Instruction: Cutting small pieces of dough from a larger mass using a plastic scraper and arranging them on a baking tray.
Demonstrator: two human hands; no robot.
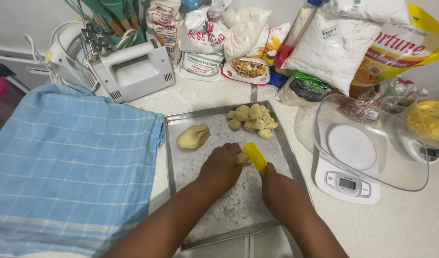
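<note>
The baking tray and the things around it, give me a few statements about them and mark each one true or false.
1. The right hand holds a yellow ridged tool against a small dough piece. True.
2. The heap of shaped dough pieces sits at the near edge of the baking tray. False: it lies in the far right corner.
3. A larger dough lump lies on the tray, apart from the heap. True.
4. The blue checked cloth lies to the right of the tray. False: it is on the left.
5. The clear bowl on the kitchen scale is full of dough. False: it looks empty.
</note>
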